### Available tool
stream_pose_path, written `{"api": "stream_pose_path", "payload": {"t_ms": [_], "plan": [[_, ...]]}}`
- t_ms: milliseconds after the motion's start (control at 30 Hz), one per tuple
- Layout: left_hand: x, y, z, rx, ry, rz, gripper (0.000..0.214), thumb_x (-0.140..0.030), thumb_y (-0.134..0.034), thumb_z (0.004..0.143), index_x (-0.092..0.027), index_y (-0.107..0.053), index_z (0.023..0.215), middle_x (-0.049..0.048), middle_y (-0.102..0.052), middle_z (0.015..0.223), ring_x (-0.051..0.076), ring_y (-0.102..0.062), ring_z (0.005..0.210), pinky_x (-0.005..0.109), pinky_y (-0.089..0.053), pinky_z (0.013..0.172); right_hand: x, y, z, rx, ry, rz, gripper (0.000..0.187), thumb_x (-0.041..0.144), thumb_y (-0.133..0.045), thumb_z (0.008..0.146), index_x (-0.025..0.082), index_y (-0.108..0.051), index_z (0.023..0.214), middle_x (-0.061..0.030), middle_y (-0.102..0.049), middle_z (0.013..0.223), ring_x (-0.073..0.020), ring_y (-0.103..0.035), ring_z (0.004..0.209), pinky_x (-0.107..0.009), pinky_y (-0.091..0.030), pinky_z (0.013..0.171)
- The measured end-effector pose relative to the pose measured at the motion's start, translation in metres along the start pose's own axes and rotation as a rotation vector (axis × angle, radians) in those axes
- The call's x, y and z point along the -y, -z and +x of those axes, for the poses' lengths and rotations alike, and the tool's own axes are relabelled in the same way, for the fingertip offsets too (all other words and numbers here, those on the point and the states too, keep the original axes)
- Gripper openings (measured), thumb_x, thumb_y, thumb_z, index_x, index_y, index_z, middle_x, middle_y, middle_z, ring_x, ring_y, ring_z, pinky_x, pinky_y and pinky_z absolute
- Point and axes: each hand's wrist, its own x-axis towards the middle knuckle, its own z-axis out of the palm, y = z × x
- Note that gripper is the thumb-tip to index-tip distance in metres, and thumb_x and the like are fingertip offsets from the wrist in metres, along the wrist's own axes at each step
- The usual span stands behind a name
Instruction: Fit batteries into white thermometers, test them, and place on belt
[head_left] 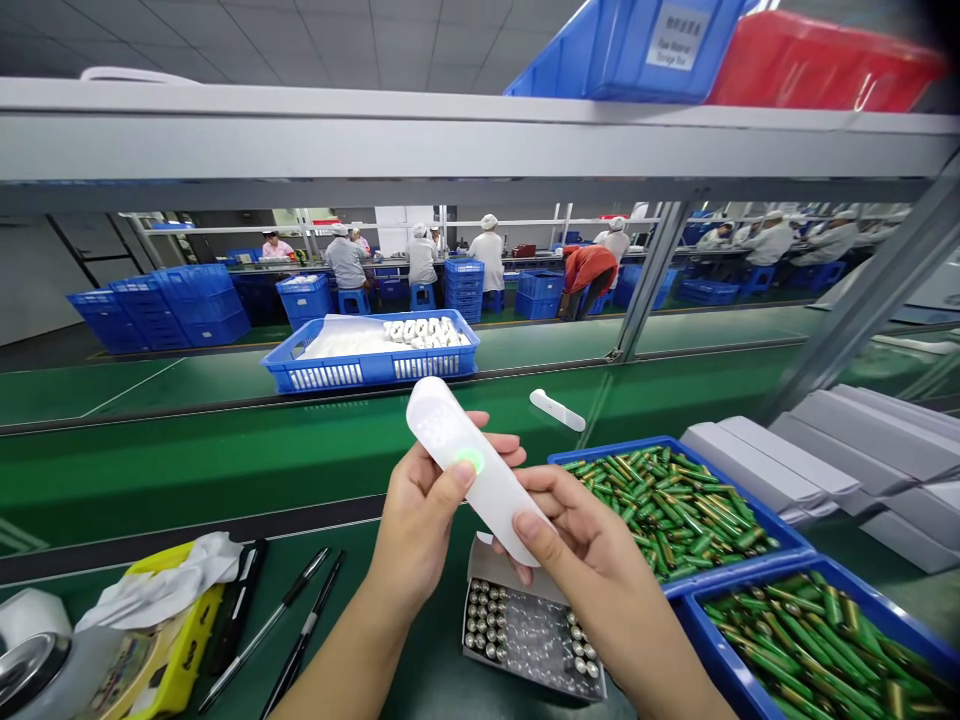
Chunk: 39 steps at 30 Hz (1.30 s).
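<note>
Both hands hold a long white handheld device (495, 500), rounded at its ends, tilted with its wider end up and to the left. A green light glows on it beside my left thumb. My left hand (420, 510) grips the upper part, the thumb on the lit spot and the fingers behind. My right hand (585, 550) pinches the lower end, thumb on the front face. Below them stands an open box of batteries (486, 620), partly hidden by my right hand. To the right are two blue trays of loose green batteries, one farther (667, 500) and one nearer (832, 640).
A similar white device (557, 410) lies on the green conveyor belt (187, 470). Beyond it stands a blue basket (367, 370) of white parts. Pens (300, 620) and a yellow container (180, 640) are at left, white boxes (772, 470) at right. A shelf (375, 140) crosses overhead; people work beyond.
</note>
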Motion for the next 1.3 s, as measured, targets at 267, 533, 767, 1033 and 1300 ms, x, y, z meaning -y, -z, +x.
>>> {"api": "stream_pose_path", "payload": {"t_ms": [267,533,767,1033,1300], "plan": [[-0.004,0.011,0.004,0.164,-0.080,-0.012,0.041,-0.047,-0.080,0.061,-0.018,-0.070,0.088,0.0046,-0.064,0.085,0.020,-0.063,0.087,0.033,-0.046,0.097,-0.003,0.003,-0.003,0.255,-0.150,0.019,0.035,0.051,-0.046,0.092,0.017,-0.052,0.101,-0.0007,-0.060,0.069,-0.0070,-0.047,0.047,-0.019,-0.033,0.044],[0.001,0.005,0.003,0.136,0.052,0.055,0.049,-0.054,-0.072,0.068,-0.017,-0.069,0.102,0.0109,-0.067,0.096,0.027,-0.063,0.094,0.033,-0.052,0.080,-0.011,0.002,-0.002,0.083,0.181,-0.385,0.032,0.044,-0.040,0.095,0.017,-0.054,0.085,0.0025,-0.046,0.067,-0.0105,-0.041,0.058,-0.023,-0.030,0.050],[0.001,0.009,0.008,0.121,0.207,0.229,0.048,-0.036,-0.071,0.076,-0.019,-0.062,0.121,0.0085,-0.069,0.099,0.024,-0.062,0.093,0.030,-0.047,0.083,-0.014,0.017,0.011,-0.020,0.173,-0.575,0.038,0.047,-0.037,0.096,0.018,-0.055,0.078,0.0031,-0.049,0.063,-0.0114,-0.046,0.057,-0.023,-0.031,0.051],[0.043,0.092,0.058,-0.253,0.278,0.915,0.046,-0.042,-0.048,0.086,-0.013,-0.061,0.119,0.0118,-0.068,0.104,0.027,-0.063,0.090,0.033,-0.048,0.076,-0.018,0.121,0.033,-0.198,-0.270,-1.328,0.028,0.027,-0.034,0.095,0.016,-0.059,0.091,-0.0092,-0.066,0.084,-0.0220,-0.061,0.074,-0.030,-0.040,0.062],[0.088,0.172,0.071,-0.443,0.382,1.332,0.055,-0.013,-0.045,0.078,-0.007,-0.048,0.132,0.0232,-0.058,0.121,0.039,-0.051,0.117,0.044,-0.038,0.095,-0.055,0.145,0.039,-0.044,-0.380,-1.444,0.049,0.017,-0.067,0.076,0.014,-0.056,0.123,-0.0166,-0.059,0.118,-0.0314,-0.049,0.117,-0.033,-0.037,0.091]]}}
